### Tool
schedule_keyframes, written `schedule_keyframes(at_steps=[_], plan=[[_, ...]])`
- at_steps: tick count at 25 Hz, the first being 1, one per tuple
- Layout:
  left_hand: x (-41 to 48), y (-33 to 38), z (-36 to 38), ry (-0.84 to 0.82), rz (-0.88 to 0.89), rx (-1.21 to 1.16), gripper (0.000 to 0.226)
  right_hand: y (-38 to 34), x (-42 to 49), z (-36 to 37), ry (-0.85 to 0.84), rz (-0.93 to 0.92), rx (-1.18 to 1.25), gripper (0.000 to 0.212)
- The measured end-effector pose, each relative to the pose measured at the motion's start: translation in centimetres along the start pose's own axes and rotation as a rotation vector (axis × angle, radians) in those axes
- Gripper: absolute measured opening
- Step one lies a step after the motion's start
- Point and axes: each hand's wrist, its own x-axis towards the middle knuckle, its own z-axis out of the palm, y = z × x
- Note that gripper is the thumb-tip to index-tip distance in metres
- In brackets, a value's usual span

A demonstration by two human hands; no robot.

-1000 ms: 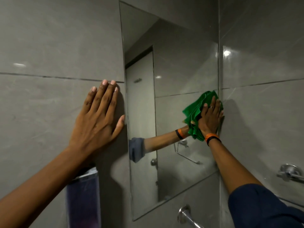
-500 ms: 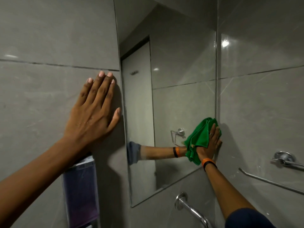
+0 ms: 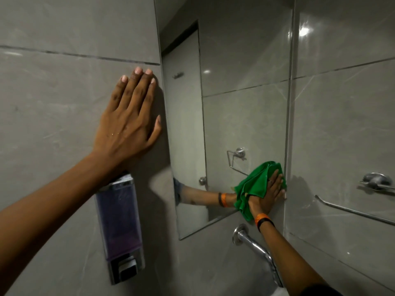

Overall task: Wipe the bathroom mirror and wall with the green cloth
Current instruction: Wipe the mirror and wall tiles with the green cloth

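A tall frameless mirror (image 3: 235,107) hangs on the grey tiled wall (image 3: 64,107), up against the corner. My right hand (image 3: 269,194) presses a crumpled green cloth (image 3: 254,184) flat on the mirror's lower right corner, beside the corner seam. The arm and cloth show reflected in the glass. My left hand (image 3: 128,124) lies palm-flat with fingers spread on the tile just left of the mirror's edge, holding nothing.
A wall soap dispenser (image 3: 119,227) with purple liquid hangs under my left wrist. A chrome tap spout (image 3: 256,246) juts out below the mirror. On the right wall sit a chrome towel rail (image 3: 352,212) and a chrome fitting (image 3: 376,180).
My right hand has slid the green cloth down the mirror's right edge, from mid-height to the bottom corner. My left hand stays planted on the tile.
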Motion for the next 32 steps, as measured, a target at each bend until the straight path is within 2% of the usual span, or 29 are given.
schedule_keyframes(at_steps=[3,7,16,21,25,32], plan=[[0.0,0.1,-0.1,-0.008,0.002,-0.003,0.073,-0.7,-3.4,0.2,0.010,-0.075,0.003,0.105],[0.0,-0.1,-0.3,-0.023,0.010,-0.012,0.073,-3.0,-9.4,0.1,0.059,-0.173,-0.004,0.078],[-0.1,-0.2,-0.8,-0.079,0.010,0.001,0.075,-8.2,-18.4,-0.1,0.041,-0.309,0.030,0.082],[-0.1,-0.2,-0.8,-0.096,-0.003,-0.004,0.075,-11.7,-18.7,-0.4,0.061,-0.289,0.076,0.084],[-0.3,-0.1,-1.0,-0.100,-0.017,-0.023,0.073,-15.4,-17.6,-1.6,0.089,-0.348,0.096,0.083],[-1.0,-1.0,-1.7,0.048,-0.122,-0.040,0.064,-26.0,-11.5,-5.9,0.136,-0.453,0.110,0.085]])
